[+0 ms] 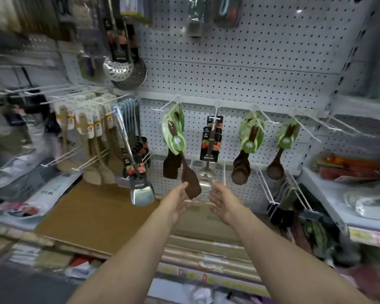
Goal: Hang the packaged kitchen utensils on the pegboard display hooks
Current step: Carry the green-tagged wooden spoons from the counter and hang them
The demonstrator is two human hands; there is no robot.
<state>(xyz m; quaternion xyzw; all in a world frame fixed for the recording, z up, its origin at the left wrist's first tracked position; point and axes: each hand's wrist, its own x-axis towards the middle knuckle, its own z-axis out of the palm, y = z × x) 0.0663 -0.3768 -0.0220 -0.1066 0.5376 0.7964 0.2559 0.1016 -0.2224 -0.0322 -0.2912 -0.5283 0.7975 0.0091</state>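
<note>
The dark wooden spatula [185, 170] hangs on a white hook [167, 104] of the grey pegboard [239, 69], its handle in a green leaf-shaped card [173, 130] with a round white logo too small to read; it swings tilted, blade low and to the right, in front of a second dark spatula [170, 166] on the same hook.

Both hands reach up under it, palms turned inward, fingers straight and loose, holding nothing; the left hand [177, 201] has its fingertips at the blade's left edge, touching or just short of it, I cannot tell which; the right hand [223, 201] is near the blade's right side, apart from it.

No lettering reads clearly; the black cards carry a pale band of blurred text.

From the left: pale wooden spoons [90, 148] with white and orange cards crowd several hooks; beside them steel turners [133, 154] with black cards; above those, steel skimmers [124, 69]; right of the spatulas a steel ladle [210, 154] on a black card hangs behind the gap between the hands; further right, dark wooden spoons [241, 165] on green cards, then a single dark spoon [275, 165]; bare hooks [329, 126] jut out beyond.

Below lie brown cardboard boxes [97, 213]; a shelf [338, 194] at the right holds blurred packets.
</note>
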